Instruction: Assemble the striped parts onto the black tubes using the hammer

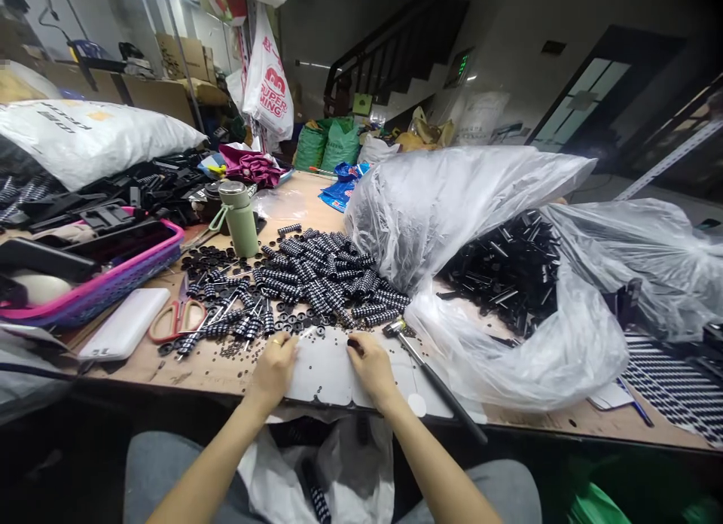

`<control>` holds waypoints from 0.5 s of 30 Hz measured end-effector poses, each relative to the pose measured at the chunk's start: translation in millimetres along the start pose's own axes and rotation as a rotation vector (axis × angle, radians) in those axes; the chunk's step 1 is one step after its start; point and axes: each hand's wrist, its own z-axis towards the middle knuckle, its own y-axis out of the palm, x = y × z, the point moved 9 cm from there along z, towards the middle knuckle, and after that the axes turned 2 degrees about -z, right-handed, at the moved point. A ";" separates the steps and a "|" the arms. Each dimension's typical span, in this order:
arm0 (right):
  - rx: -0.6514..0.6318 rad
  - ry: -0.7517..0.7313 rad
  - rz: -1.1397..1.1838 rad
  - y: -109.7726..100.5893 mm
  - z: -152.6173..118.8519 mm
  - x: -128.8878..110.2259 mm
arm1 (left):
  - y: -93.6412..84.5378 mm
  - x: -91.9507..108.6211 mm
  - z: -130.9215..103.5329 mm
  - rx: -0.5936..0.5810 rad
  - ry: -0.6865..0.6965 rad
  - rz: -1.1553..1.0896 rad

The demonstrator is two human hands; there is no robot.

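Note:
My left hand (pixel 273 370) rests at the left edge of a white sheet (pixel 321 370) on the workbench, its fingers pinched together; whatever they hold, if anything, is hidden. On the sheet's other side, my right hand (pixel 371 367) is closed on a small black part (pixel 355 345). Just beyond both hands lies a heap of black-and-white patterned rollers (pixel 316 275). Black discs (pixel 288 318) and tiny rings (pixel 234 348) are scattered near my left fingers. To the right of my right hand, a hammer (pixel 432 377) with a black handle lies across the sheet.
Scissors (pixel 178 315), a white slab-like device (pixel 125 324), a green bottle (pixel 240 221) and a pink-and-purple basket (pixel 161 247) stand left. A clear plastic bag (pixel 418 208) spills black parts (pixel 508 272) at right. Below the bench edge, a white bag (pixel 361 464) lies between my legs.

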 end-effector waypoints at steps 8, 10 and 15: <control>0.040 0.001 -0.406 -2.8 50.8 -18.8 | -19.9 -64.4 30.6 -0.001 -0.149 0.288; 0.050 -0.014 -0.419 1.0 56.5 -29.7 | -16.1 -71.4 40.6 -0.025 -0.148 0.316; -0.024 -0.041 -0.456 32.1 62.1 -58.9 | -11.3 -76.8 51.1 -0.100 -0.161 0.380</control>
